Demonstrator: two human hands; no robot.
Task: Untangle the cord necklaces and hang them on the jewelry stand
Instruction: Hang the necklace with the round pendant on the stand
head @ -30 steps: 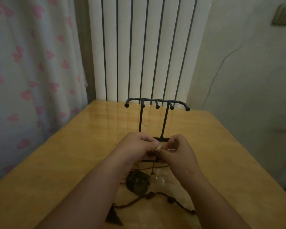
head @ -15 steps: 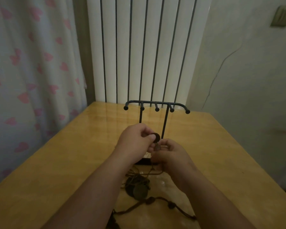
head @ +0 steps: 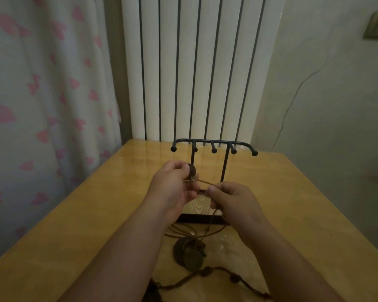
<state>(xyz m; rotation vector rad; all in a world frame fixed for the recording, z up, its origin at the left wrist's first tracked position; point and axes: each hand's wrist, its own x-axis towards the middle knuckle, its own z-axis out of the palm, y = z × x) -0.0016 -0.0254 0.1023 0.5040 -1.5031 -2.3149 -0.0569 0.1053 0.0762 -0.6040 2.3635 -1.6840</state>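
Two hands on one cord, right in front of the stand

My left hand [head: 172, 184] has its fingers [head: 184, 171] curled round a dark round pendant [head: 192, 170], holding it up just in front of the jewelry stand [head: 213, 144]. My right hand [head: 234, 199] pinches the thin brown cord [head: 202, 182], which runs taut from the pendant to it. From there the cord drops to the tangled pile [head: 189, 255] of necklaces on the tabletop [head: 74, 225], just by the stand's base. A beaded cord [head: 216, 272] lies closest to me.
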